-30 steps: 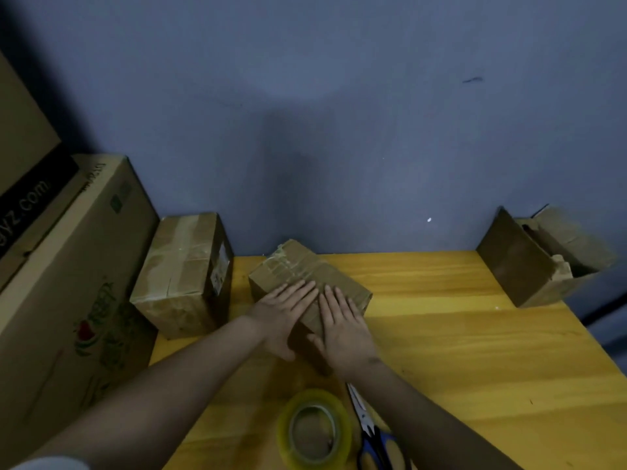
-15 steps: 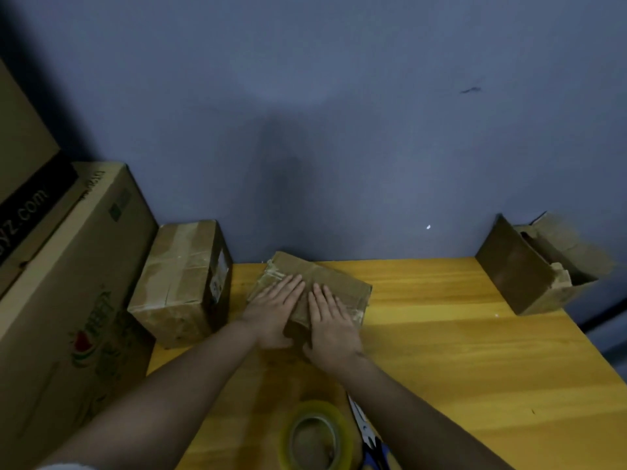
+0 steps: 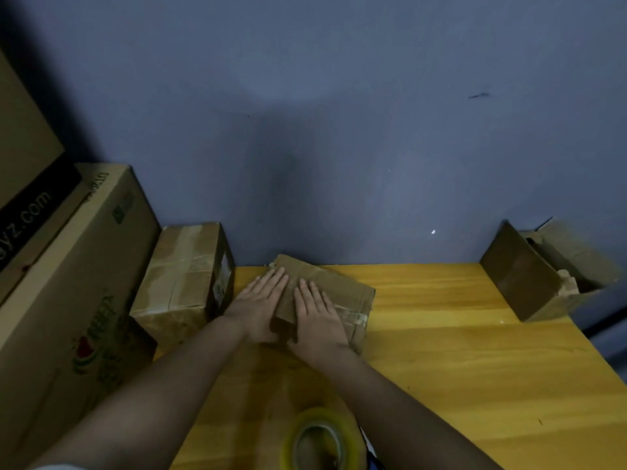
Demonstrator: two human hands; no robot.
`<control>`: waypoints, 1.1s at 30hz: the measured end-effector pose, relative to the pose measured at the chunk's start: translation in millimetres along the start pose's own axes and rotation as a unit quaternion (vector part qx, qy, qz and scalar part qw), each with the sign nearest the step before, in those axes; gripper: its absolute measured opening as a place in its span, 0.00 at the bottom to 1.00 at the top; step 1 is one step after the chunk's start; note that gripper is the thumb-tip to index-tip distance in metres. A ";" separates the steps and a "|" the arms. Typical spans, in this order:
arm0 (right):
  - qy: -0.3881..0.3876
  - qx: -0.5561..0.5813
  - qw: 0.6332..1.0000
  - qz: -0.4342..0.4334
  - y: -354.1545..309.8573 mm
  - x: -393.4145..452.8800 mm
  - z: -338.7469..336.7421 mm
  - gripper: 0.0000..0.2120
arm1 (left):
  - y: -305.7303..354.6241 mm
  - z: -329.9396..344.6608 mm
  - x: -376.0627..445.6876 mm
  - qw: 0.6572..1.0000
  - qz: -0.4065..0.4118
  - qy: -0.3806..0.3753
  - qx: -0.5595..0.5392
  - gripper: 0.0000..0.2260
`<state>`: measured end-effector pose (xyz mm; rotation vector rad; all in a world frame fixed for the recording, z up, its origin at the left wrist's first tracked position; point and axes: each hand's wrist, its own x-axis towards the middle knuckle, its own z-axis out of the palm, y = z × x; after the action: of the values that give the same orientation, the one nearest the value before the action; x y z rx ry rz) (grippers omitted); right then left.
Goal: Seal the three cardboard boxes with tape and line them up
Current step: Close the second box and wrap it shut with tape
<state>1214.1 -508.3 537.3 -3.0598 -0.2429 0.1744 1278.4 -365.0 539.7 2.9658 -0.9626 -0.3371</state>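
Note:
A small cardboard box point(image 3: 342, 293) lies at the back of the wooden table point(image 3: 458, 351), close to the wall. My left hand point(image 3: 261, 303) and my right hand point(image 3: 319, 313) both lie flat on its top, fingers spread and pointing toward the wall. A taped box point(image 3: 179, 279) stands just left of it at the table's back left corner. A third box point(image 3: 536, 276) lies on its side at the back right with its flaps open. A roll of clear yellowish tape point(image 3: 319, 439) rests at the near edge, between my forearms.
Large cardboard cartons point(image 3: 68, 293) are stacked along the left side. A blue-grey wall point(image 3: 339, 130) rises right behind the table. The table's right edge drops off near the open box. A bit of blue scissors handle point(image 3: 371, 459) shows beside the tape roll.
Both hands pushed the small box away toward the wall and turned it nearer to square with the table's back edge. The view tilted up, so the scissors are mostly out of frame.

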 end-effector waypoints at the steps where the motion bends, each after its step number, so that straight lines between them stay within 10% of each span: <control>1: -0.005 0.002 1.000 -0.005 -1.7 2.2 1.4 0.41 | -1.2 0.7 -0.1 1.000 -0.006 -0.003 0.008 0.50; 22: 0.023 0.015 1.000 -0.013 -4.1 22.4 15.3 0.40 | 6.6 22.7 11.3 0.995 -0.083 0.043 -0.034 0.49; 33: 0.100 0.142 0.961 0.216 47.9 -20.7 25.7 0.37 | 2.8 8.2 10.4 0.977 -0.141 -0.020 -0.161 0.54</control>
<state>1198.1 -557.3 510.4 -2.7673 0.4263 -0.0743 1283.3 -372.8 529.7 2.7968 -0.4331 -0.5035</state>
